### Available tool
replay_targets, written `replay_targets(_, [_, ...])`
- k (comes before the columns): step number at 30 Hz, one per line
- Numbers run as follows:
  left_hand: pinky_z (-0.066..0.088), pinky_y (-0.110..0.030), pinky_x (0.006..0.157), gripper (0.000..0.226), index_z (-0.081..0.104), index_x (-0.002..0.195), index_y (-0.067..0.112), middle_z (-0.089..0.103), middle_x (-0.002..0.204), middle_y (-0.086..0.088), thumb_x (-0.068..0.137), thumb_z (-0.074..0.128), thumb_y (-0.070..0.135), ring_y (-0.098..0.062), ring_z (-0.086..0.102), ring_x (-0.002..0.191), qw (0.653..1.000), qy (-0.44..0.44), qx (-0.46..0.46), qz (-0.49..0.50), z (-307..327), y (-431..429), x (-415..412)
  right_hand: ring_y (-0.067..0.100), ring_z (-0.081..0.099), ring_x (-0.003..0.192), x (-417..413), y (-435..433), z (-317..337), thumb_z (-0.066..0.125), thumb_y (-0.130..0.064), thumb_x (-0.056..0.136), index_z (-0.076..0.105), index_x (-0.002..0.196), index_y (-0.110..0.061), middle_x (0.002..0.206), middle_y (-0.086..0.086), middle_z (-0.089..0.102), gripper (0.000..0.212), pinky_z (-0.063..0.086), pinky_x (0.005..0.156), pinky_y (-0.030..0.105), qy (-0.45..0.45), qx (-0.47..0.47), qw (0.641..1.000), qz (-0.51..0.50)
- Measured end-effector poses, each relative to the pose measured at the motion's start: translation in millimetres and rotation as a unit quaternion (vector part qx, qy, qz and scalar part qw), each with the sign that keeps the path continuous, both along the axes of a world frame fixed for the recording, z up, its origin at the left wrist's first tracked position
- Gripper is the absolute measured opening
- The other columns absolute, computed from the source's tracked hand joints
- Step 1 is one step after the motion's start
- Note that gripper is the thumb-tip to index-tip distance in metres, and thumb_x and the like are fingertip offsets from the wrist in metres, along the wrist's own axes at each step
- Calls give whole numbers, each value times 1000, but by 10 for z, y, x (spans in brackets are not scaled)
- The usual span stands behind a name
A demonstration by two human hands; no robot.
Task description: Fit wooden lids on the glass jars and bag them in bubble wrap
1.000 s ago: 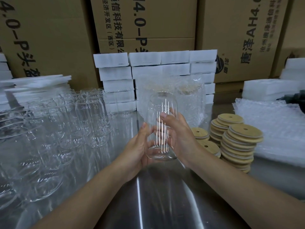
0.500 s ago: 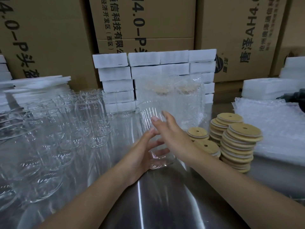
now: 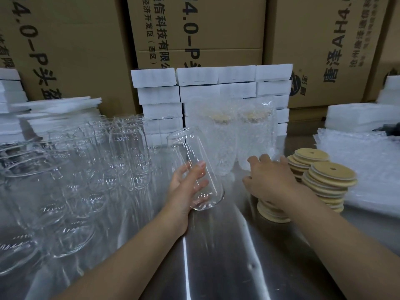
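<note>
My left hand grips a clear glass jar near its base; the jar tilts with its mouth up and to the left, just above the steel table. My right hand reaches over the short stack of wooden lids, fingers spread and curved down onto them; whether it holds a lid is hidden. Taller stacks of round wooden lids with a centre hole stand to its right. Two lidded jars in bubble wrap stand behind.
Several empty glass jars crowd the left of the table. Flat bubble wrap bags lie at the right. White foam blocks are stacked at the back before large cardboard boxes. Shiny steel table lies in front.
My right hand left the jar and moved right to the lid stacks. My left hand now holds the jar alone, lowered and tilted to the left.
</note>
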State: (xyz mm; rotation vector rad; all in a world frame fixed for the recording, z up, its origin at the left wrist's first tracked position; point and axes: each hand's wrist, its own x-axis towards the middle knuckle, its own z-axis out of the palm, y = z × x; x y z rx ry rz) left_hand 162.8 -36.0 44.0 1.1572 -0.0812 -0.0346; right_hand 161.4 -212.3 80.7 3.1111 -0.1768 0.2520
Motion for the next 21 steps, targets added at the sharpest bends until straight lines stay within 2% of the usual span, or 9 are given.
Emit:
replay_targets(5, [58, -40, 75, 98, 52, 129, 19, 68, 107, -3, 39, 76, 49, -24, 65, 106, 1000, 2, -5, 30, 39, 24, -26, 37, 40, 127, -25, 5, 19, 33, -27, 97, 28, 145, -16, 142, 13, 36, 49, 19, 112, 47, 14, -2, 1000, -6])
replay_targets(10, [59, -32, 62, 100, 50, 133, 18, 64, 119, -6, 42, 74, 49, -22, 64, 106, 999, -11, 19, 27, 58, 7, -73, 37, 41, 126, -38, 8, 20, 34, -27, 96, 29, 143, -14, 139, 13, 39, 49, 21, 112, 45, 27, -2, 1000, -11])
replay_targets(13, [57, -33, 69, 92, 51, 131, 23, 67, 110, 2, 45, 73, 50, -17, 66, 101, 997, -30, 52, 40, 30, -5, -69, 36, 44, 122, -40, 6, 26, 36, -28, 95, 32, 142, -16, 137, 12, 41, 48, 26, 107, 44, 4, 1, 1000, -6])
replay_targets(16, [55, -27, 63, 85, 53, 124, 29, 71, 91, 13, 44, 74, 49, -13, 67, 97, 995, -48, 72, 43, 12, -18, -68, 34, 44, 121, -28, 2, 20, 40, -34, 95, 35, 140, -17, 138, 11, 41, 49, 33, 99, 41, -20, 15, 1000, 2])
replay_targets(19, [55, -30, 69, 82, 53, 124, 30, 72, 89, 13, 47, 74, 48, -13, 67, 97, 995, -51, 77, 44, 1, -23, -56, 33, 40, 124, -12, 11, 14, 46, -41, 92, 35, 141, -19, 140, 9, 40, 55, 37, 96, 41, -59, 43, 997, 12])
replay_targets(21, [55, -33, 75, 82, 52, 127, 29, 72, 89, 14, 50, 73, 47, -11, 67, 98, 993, -58, 86, 49, -6, -18, -48, 33, 37, 124, 2, 16, 22, 49, -41, 91, 36, 142, -20, 139, 10, 40, 57, 37, 97, 41, -125, 71, 989, 23])
